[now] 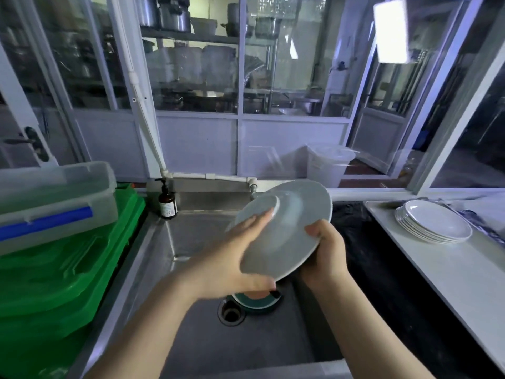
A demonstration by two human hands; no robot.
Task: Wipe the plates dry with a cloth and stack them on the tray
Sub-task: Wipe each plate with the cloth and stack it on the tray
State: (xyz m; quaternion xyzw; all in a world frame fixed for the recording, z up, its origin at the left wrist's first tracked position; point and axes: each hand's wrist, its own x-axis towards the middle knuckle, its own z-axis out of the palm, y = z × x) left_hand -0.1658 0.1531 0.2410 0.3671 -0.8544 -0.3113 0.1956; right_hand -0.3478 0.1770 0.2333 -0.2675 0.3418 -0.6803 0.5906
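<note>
Glass partitions with pale frames close off the far side of the room, and shelves of metal pots show dimly behind them. Below, a steel sink [175, 242] fills the middle of the view, with a drain [231, 313] at its bottom and a round green-rimmed object [257, 303] just beside the drain, partly hidden by the hands.

Both forearms reach in from the near edge and meet over the sink. They hold a white plate [284, 231] tilted up, its underside and foot ring turned toward the camera. The left hand [232, 258] lies flat against the underside, fingers straight and stretched up to the foot ring, thumb at the plate's lower edge. The right hand [325, 250] grips the plate's right rim, fingers curled round the edge, wrist bent inward.

On the right, a white tray [437, 269] carries a stack of plates [434, 224] at its far end, well apart from the held plate. A patterned cloth [483, 228] lies just beyond the stack.

On the left stand stacked green crates [54, 283] with a clear lidded box [54, 198] on top. A brown pump bottle [167, 202] stands at the sink's far left corner.
</note>
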